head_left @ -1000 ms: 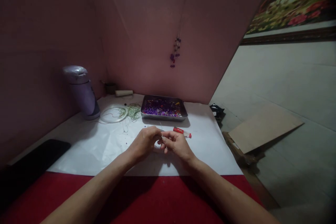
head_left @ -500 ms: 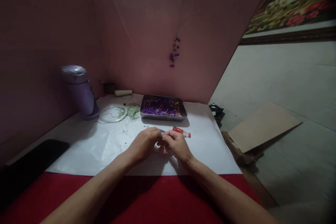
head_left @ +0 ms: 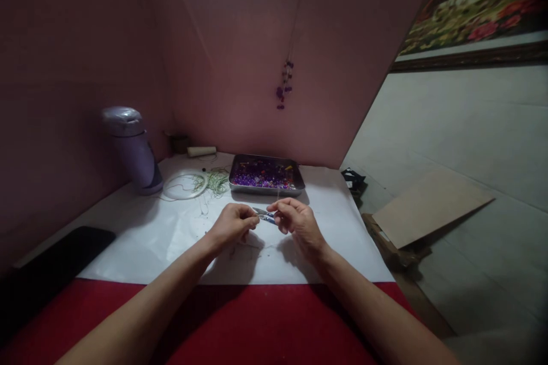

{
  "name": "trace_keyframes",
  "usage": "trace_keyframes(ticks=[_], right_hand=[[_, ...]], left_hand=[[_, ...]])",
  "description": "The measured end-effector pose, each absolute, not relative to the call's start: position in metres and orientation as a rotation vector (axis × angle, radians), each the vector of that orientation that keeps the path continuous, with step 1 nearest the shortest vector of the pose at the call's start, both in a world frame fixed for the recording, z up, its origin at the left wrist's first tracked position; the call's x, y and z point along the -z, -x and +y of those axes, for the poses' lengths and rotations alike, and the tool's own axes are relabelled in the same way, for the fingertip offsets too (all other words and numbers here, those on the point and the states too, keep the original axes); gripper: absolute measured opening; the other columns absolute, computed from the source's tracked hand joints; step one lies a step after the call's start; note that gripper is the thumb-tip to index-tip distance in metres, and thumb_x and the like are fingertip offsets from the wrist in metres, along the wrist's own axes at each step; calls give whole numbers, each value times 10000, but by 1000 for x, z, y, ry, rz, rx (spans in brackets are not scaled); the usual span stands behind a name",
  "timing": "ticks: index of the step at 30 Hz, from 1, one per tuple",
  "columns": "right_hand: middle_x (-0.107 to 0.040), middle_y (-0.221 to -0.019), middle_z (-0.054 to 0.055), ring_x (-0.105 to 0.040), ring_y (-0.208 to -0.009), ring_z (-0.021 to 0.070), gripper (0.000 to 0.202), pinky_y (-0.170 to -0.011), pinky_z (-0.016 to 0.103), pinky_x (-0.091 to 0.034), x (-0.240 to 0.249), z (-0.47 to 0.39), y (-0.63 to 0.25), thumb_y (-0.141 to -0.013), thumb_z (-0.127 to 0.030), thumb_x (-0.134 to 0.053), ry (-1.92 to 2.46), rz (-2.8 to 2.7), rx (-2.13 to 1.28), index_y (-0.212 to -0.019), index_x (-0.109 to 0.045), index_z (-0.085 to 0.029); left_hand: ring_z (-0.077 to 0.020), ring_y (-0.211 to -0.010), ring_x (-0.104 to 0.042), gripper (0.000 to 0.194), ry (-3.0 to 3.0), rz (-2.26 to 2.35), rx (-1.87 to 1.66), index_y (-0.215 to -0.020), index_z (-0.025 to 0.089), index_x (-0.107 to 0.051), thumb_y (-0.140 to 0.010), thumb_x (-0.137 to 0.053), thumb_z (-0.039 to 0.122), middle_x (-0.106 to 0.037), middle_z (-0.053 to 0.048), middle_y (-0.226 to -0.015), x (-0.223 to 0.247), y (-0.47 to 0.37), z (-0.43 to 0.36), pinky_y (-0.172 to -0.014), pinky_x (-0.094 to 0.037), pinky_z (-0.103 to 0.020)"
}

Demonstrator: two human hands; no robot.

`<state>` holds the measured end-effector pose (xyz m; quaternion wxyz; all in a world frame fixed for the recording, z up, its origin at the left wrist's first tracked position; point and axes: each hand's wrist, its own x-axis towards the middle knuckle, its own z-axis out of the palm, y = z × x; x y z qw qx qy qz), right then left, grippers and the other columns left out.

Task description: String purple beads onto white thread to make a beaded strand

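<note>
My left hand (head_left: 235, 221) is closed, thumb and forefinger pinched at the white paper's middle. A thin thread seems to run from the pinch, with faint reddish bits below it, hard to make out. My right hand (head_left: 297, 221) is curled around small thread snips (head_left: 266, 215). Their two metal blades stand apart and point left, with the tips close to my left fingertips. The handles are hidden behind my right fingers.
Behind my hands stands a metal tray (head_left: 266, 190) of purple beads. Left of it lie green threads (head_left: 218, 181), a clear ring (head_left: 185, 195) and a pale roll (head_left: 201, 151). A purple flask (head_left: 135, 154) and black phone-like slab (head_left: 71, 254) are farther left. A bead strand (head_left: 283, 88) hangs behind.
My hands have moved apart from their joint pinch. My right hand has taken hold of the red-handled snips that lay on the paper. The small dangling piece has shifted left with my left hand.
</note>
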<state>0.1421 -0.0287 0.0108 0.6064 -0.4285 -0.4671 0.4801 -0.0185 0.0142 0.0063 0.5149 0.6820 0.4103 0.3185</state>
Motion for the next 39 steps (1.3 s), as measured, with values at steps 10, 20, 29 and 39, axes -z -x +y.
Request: trace_keyframes(ticks=[10,20,29,39], right_hand=[[-668,-759,32,-580,-600,104,73,-529,219,-461,-24,-23,-162,-741,-217,-610,711,-817,-1164,-770,-573,-161],[-672,-872,41,-624,-753,116,78,-713,234,-513,-11,-16,-158,-740,-232,-624,760,-798,-1108,-777,-606,-165],[-649,-707,29,-474,-375,41,238,-309,148,-316,2,-29,-135,-756,-366,-622,1138,-1006,-1178,-788,-570,-136],[-568,-483,-52,-428,-324,44,248,-312,136,-293,9,-45,-113,-753,-381,-591,1180,-1242,-1292,-696,-464,-176]], left_hand=[[-86,-416,-410,131,-1425,901,-647,-610,113,-587,-608,-615,241,-502,13,-505,-10,20,13,-408,-304,-227],[-78,-494,-484,189,-1317,592,-576,-632,111,-546,-675,-656,259,-550,-12,-622,-20,20,2,-479,-357,-211],[-66,-459,-477,254,-1161,674,-869,-668,124,-515,-671,-693,305,-594,-27,-653,-17,17,5,-411,-371,-193],[-8,-353,-281,271,-1086,737,-928,-676,102,-567,-686,-682,347,-522,17,-553,-18,17,5,-328,-119,-169]])
